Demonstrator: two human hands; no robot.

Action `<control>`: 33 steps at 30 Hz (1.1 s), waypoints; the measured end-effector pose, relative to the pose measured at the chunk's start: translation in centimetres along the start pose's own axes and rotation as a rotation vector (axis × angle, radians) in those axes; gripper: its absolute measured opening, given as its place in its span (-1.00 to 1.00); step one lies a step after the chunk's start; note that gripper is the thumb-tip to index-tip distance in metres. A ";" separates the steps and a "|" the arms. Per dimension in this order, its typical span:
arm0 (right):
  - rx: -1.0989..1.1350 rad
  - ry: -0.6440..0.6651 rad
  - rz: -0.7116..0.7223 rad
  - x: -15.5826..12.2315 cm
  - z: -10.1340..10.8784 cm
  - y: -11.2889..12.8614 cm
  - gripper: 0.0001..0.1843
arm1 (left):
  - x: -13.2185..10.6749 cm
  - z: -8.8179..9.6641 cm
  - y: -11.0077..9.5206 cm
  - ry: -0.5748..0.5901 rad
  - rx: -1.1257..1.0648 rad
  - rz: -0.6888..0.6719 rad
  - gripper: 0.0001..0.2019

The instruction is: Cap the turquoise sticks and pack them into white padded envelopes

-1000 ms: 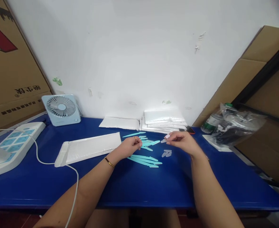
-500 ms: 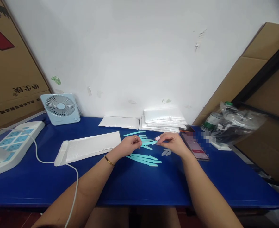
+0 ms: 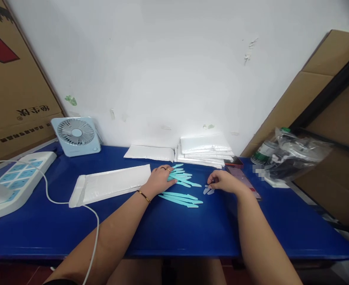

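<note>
Several teal eyebrow razors (image 3: 183,174) lie fanned on the blue table. My left hand (image 3: 159,180) rests over their handle ends, its fingers curled round some of them, with the thumb at the near side. Closer to me lies a second group of teal razors (image 3: 180,199), apart from that hand. To the right, my right hand (image 3: 222,182) has its thumb and fingertips pinched at a few small translucent blade caps (image 3: 209,191). The fingertips partly hide the caps.
A white padded mailer (image 3: 112,184) lies to the left; a stack of mailers (image 3: 204,150) stands by the wall. A phone (image 3: 244,178) lies beyond my right hand. A fan (image 3: 77,134), a power strip (image 3: 17,178), a loose cable (image 3: 95,229) and a bagged bundle (image 3: 287,162) occupy the sides.
My left hand has come down over the far razors, and the razor held between both hands now lies among them. My right hand has moved right and down to the caps.
</note>
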State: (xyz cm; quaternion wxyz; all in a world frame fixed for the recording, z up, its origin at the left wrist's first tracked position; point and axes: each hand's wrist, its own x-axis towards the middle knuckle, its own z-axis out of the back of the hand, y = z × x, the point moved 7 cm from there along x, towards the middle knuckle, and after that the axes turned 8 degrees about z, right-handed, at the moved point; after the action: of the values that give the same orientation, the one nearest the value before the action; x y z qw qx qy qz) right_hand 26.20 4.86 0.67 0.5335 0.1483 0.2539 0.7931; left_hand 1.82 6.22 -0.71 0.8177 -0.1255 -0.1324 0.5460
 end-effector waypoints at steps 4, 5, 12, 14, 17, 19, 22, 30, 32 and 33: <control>0.028 0.009 -0.011 0.3 -0.5 -0.2 -0.91 | -0.7 1.4 -1.1 -0.035 -0.036 -0.026 -0.51; 0.034 -0.007 -0.011 0.4 -0.4 -0.2 -0.90 | -1.0 1.9 -1.5 -0.055 -0.051 -0.030 -0.51; 0.330 -0.134 0.031 0.0 0.8 1.3 -0.74 | -3.0 1.4 -4.3 0.178 -0.089 -0.161 -0.87; 0.424 -0.110 0.049 -0.2 0.8 2.0 -0.69 | -3.0 1.0 -4.1 0.192 -0.101 -0.113 -0.87; 0.510 -0.017 0.087 -0.5 0.4 3.1 -0.65 | -2.7 0.8 -3.5 0.167 -0.136 -0.039 -0.85; 0.524 0.037 0.110 -0.6 0.1 3.7 -0.66 | -2.5 1.0 -3.2 0.144 -0.181 -0.017 -0.83; 0.535 0.074 0.110 -0.6 -0.4 4.0 -0.65 | -2.3 1.7 -2.7 0.104 -0.236 0.008 -0.79; 0.541 0.106 0.116 -0.1 -1.4 4.4 -0.64 | -2.2 2.2 -2.4 0.065 -0.231 0.016 -0.77; 0.537 0.108 0.129 0.0 -1.7 4.8 -0.65 | -2.2 2.1 -2.5 0.068 -0.234 0.010 -0.77; 0.538 0.107 0.137 0.1 -1.9 5.0 -0.65 | -2.1 2.1 -2.6 0.070 -0.232 0.006 -0.78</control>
State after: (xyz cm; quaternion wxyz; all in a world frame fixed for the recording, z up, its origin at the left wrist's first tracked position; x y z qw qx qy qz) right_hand 21.32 3.00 1.90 0.4060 0.2593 0.4724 0.7381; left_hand 2.53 3.39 2.00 0.8000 -0.2386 -0.1658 0.5249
